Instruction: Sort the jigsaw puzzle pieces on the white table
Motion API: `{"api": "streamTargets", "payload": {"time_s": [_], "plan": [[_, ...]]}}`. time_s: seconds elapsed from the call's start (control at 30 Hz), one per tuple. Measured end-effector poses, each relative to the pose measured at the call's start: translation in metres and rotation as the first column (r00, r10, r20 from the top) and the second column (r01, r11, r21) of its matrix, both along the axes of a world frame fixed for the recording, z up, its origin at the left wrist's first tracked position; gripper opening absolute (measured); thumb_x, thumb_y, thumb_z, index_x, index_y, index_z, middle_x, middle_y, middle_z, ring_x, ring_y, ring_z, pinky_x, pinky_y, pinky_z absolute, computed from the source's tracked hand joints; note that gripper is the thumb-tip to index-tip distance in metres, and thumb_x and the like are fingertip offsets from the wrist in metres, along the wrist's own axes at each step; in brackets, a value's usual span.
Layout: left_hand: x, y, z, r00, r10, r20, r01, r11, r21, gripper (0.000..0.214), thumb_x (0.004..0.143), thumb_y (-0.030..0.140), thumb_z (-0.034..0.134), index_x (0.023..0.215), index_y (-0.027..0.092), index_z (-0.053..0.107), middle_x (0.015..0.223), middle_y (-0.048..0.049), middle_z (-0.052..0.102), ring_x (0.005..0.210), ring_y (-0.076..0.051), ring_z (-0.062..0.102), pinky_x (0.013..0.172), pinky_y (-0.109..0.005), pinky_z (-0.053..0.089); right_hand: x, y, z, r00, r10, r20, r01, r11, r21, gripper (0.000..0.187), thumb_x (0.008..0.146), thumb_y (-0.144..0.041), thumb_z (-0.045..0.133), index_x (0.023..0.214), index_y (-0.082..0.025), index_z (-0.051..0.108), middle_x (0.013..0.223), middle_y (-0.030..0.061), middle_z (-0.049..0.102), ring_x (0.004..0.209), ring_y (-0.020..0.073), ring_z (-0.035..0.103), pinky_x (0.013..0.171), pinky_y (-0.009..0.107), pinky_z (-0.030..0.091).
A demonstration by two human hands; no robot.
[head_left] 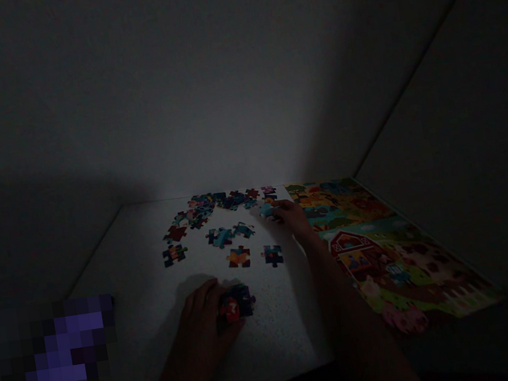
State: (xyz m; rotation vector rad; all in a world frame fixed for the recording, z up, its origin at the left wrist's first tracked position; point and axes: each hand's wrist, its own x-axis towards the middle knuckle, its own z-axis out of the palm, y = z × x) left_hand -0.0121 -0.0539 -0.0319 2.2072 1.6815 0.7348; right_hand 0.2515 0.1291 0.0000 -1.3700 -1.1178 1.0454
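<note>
My left hand [201, 313] rests on the white tabletop. Its fingers and thumb curl around the left side of a dark puzzle piece cluster [245, 300] with a red patch, possibly two joined pieces. Farther up and to the right, my right hand [292, 218] pinches a light blue puzzle piece [266, 209]; the thumb and fingertips partly cover it. Between the hands lie an orange puzzle piece [238, 257], a dark blue puzzle piece [272, 255] and a few teal puzzle pieces [221, 237].
Several loose pieces [234, 201] spread along the table's back edge, trailing down to a dark piece [174, 254] on the left. A colourful farm-animal picture sheet [387, 253] covers the right side. Walls rise behind and to the right. The lighting is very dim.
</note>
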Motion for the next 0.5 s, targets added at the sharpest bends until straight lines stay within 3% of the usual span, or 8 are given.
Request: {"api": "streamTargets", "payload": {"time_s": [0.2,0.5], "plan": [[0.000,0.002,0.005,1.000,-0.003,-0.001,0.003,1.000,-0.028,0.043,0.078,0.033,0.067,0.119,0.024,0.062,0.134,-0.0087,0.057,0.123,-0.033,0.052,0.100,-0.051,0.050,-0.006,-0.008,0.005,0.988,0.043,-0.152,-0.054,0.996,-0.068,0.029,0.057,-0.034,0.071,0.080,-0.019,0.062,0.070,-0.0015,0.065,0.063,0.0128,0.060,0.060,0.025,0.046],[0.001,0.001,-0.002,1.000,0.017,-0.014,-0.016,0.999,0.039,0.042,0.079,0.034,0.065,0.120,0.024,0.062,0.133,-0.0093,0.057,0.124,-0.034,0.052,0.101,-0.052,0.049,-0.008,-0.014,0.010,0.959,0.260,-0.109,-0.269,0.960,-0.077,0.025,0.065,-0.032,0.070,0.087,-0.020,0.068,0.072,-0.0024,0.065,0.061,0.0112,0.056,0.058,0.023,0.043]]}}
